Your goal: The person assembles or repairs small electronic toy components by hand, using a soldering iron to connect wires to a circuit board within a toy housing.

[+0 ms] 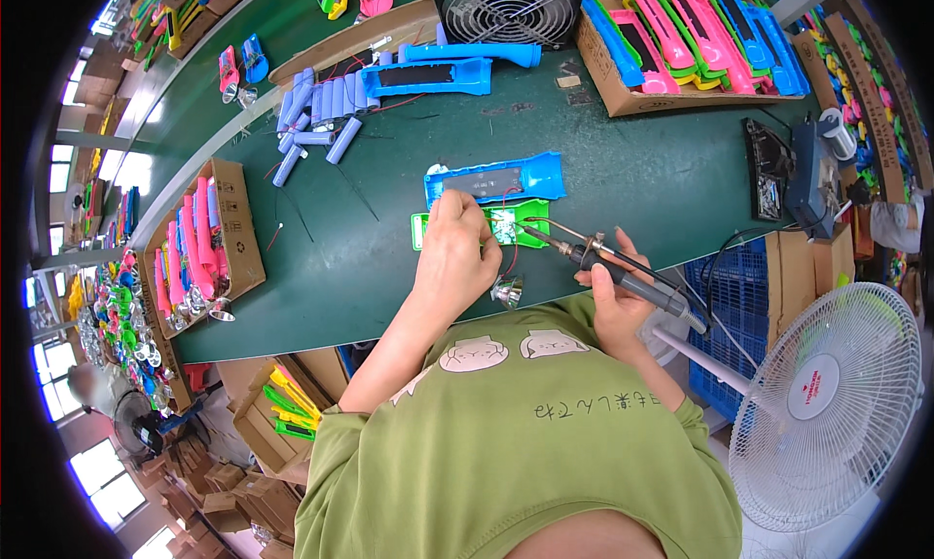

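My left hand is closed in a pinch over the left part of a green plastic lamp housing. What its fingertips hold is hidden. My right hand grips a soldering iron, whose thin metal tip points left at a small white circuit board in the green housing. Whether the tip touches the board, I cannot tell. Just beyond lies a blue housing with a dark panel. A red wire curves down toward a small shiny reflector at the near edge of the bench.
Purple battery cells and more blue housings lie at the back left. A box of coloured housings and a black fan stand behind. At right are a soldering station and a white fan; at left, a box of pink lamps.
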`<control>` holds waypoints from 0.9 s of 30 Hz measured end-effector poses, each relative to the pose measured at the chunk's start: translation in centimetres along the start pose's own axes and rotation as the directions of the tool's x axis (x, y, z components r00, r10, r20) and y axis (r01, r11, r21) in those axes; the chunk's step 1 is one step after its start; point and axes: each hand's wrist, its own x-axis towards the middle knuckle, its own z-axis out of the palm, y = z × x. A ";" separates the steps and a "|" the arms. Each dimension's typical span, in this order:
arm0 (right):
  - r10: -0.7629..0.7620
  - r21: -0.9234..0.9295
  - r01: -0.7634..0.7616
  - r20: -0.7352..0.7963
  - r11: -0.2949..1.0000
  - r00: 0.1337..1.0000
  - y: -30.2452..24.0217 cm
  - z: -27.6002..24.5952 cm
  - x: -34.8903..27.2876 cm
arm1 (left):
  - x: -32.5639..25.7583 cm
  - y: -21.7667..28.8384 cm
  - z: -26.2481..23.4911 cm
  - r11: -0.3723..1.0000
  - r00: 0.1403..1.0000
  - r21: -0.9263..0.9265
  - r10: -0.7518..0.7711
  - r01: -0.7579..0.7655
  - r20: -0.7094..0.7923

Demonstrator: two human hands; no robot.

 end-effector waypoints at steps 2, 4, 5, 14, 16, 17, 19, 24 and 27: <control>-0.012 -0.014 0.012 0.012 1.000 1.000 0.1 -0.1 0.0 | 0.0 0.1 0.0 1.000 1.000 -0.008 -0.019 0.019 0.002; -0.022 -0.028 0.023 0.022 0.999 0.999 -0.1 -0.2 0.0 | -0.1 0.1 -0.1 0.999 0.999 -0.015 -0.037 0.037 0.005; -0.006 -0.001 0.006 0.016 1.000 1.000 -0.3 -0.1 0.0 | -0.3 0.2 -0.2 0.992 0.998 -0.105 -0.066 0.065 -0.009; 0.134 0.120 -0.133 -0.003 0.984 0.991 -0.6 0.7 -0.2 | -8.9 -2.1 -1.0 -0.115 0.599 -0.927 -0.733 0.358 0.322; 0.265 0.207 -0.250 -0.049 0.946 0.963 -0.5 0.8 -0.3 | -9.1 -2.8 -1.1 -0.008 0.617 -0.964 -0.766 0.267 0.177; 0.164 0.129 -0.162 -0.003 0.978 0.986 -0.1 0.5 -0.1 | -8.8 -3.0 -1.0 -0.009 0.615 -0.964 -0.768 0.267 0.177; 0.064 0.054 -0.067 0.050 0.996 0.997 -0.1 0.4 0.1 | -8.0 -3.7 -0.6 0.945 0.856 -0.247 -0.303 0.214 -0.418; 0.002 -0.016 0.000 0.093 1.000 0.996 -0.5 0.1 0.5 | -3.5 -1.6 -0.2 0.983 0.913 0.008 0.173 -0.183 -0.370; 0.015 -0.016 -0.013 0.080 1.000 0.997 -0.8 0.1 0.4 | -2.6 -1.5 0.6 0.979 0.955 -0.034 0.187 -0.200 -0.233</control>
